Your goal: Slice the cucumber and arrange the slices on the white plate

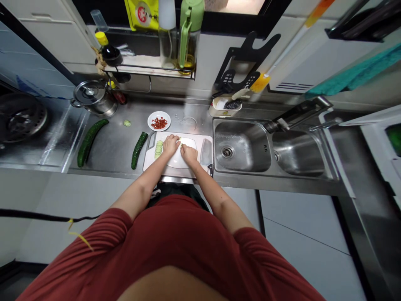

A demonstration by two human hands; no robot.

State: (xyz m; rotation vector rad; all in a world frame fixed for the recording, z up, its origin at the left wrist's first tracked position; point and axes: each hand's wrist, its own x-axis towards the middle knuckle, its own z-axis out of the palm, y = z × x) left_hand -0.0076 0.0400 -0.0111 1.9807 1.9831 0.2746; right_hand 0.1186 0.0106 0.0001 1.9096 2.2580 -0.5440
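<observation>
A white plate (pixel 178 161) rests on the cutting board (pixel 150 162). Both my hands are over the plate's far part. My left hand (pixel 171 145) has its fingers bent together near a small pale green piece. Closed beside it, my right hand (pixel 189 154) pinches at what looks like a small green slice, mostly hidden by the fingers. A row of cucumber slices (pixel 158 149) lies on the board's left part. On the board's right side lies a knife (pixel 206 152), its black handle toward me. A cut cucumber (pixel 139 150) sits left of the board.
A small plate of chopped red pieces (pixel 159 123) stands behind the board. Farther left are a whole cucumber (pixel 90 143), a cucumber end (pixel 127 123) and a lidded pot (pixel 95 98). The double sink (pixel 242 146) adjoins the board's right side. A bottle shelf (pixel 150 70) hangs above.
</observation>
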